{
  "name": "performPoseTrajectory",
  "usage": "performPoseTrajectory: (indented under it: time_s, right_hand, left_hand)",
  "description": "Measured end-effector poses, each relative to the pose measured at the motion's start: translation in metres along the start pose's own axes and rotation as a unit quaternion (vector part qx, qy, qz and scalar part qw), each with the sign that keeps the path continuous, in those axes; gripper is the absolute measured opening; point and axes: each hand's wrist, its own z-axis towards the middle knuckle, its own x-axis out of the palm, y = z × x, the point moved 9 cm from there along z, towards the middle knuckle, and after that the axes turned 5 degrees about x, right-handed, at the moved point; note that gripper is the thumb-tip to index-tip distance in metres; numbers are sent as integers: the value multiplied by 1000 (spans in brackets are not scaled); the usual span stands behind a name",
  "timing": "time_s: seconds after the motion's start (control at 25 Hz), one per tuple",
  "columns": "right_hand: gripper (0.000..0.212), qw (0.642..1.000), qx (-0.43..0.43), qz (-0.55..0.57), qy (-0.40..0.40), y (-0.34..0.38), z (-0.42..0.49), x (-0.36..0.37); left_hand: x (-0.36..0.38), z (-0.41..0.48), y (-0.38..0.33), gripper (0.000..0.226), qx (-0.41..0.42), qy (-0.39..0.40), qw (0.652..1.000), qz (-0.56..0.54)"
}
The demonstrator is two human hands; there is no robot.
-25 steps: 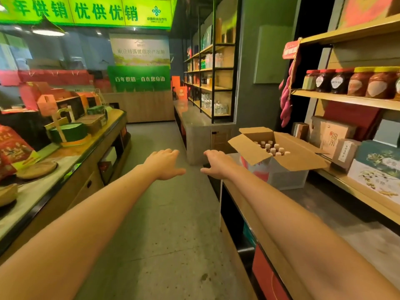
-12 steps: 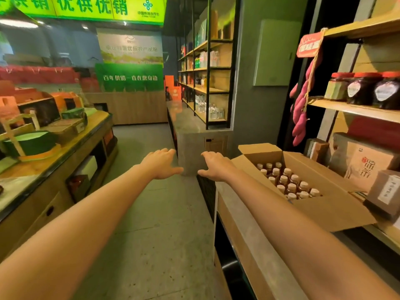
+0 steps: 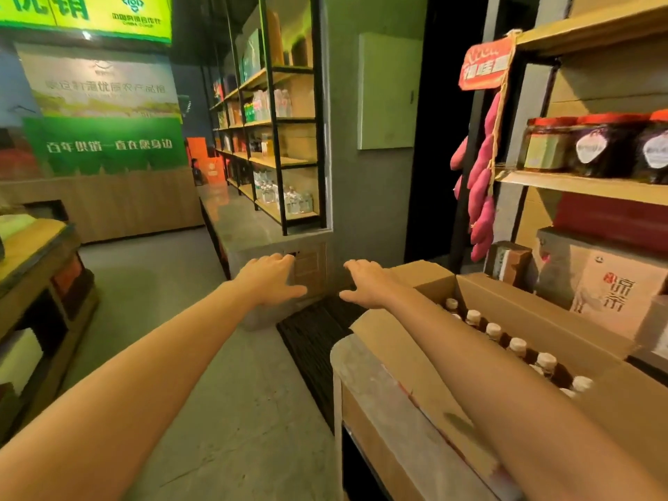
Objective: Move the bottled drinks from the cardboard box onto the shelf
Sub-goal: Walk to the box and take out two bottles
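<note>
Bottled drinks [image 3: 517, 345]: still in the cardboard box [image 3: 542, 316], white caps up, dark liquid below, packed in rows; we can't count them since the R forearm covers part of the box. Box is open, flaps folded out, sitting on the grey ledge [image 3: 361, 385] at the right, just below the wooden shelf [image 3: 578, 184]. Left hand [image 3: 269, 278] is out in front over the aisle floor [image 3: 217, 356], palm down, fingers loose and spread, holding nothing. Right hand [image 3: 368, 283] same pose, empty, just beside the box's far-left corner flap, well apart from the caps. R forearm runs over the near flap; contact or not, prob not, but the angle is poor. Shelf above carries red-lidded jars [image 3: 607, 146] w/ white labels; a brown gift carton [image 3: 607, 291] sits on the tier below, behind the box. String of pink sweet potatoes [image 3: 480, 197] hangs from the shelf post under a red tag [image 3: 486, 63]. Further back, black-framed rack [image 3: 282, 139] w/ clear bottles [image 3: 289, 200] on the low tier. Green banner [image 3: 105, 144] on the far wall.
</note>
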Motion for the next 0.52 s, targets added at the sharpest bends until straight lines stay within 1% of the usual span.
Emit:
performPoseTrajectory:
  time_s: [0.12,0.24,0.36,0.52]
  right_hand:
    - [64,998,60,13,-19,-27,50,2]
    - [61,995,98,2,-6,-55,79,18]
    - [57,988,153,1,-7,-103,109,27]
    - [62,979,203,-9,-28,-181,131,30]
  left_hand:
    - [17,70,13,73,37,10,999,-18]
    - [44,122,5,74,74,29,997,-23]
    - [63,184,-22,73,125,38,990,-42]
    - [79,256,-79,70,198,30,978,-60]
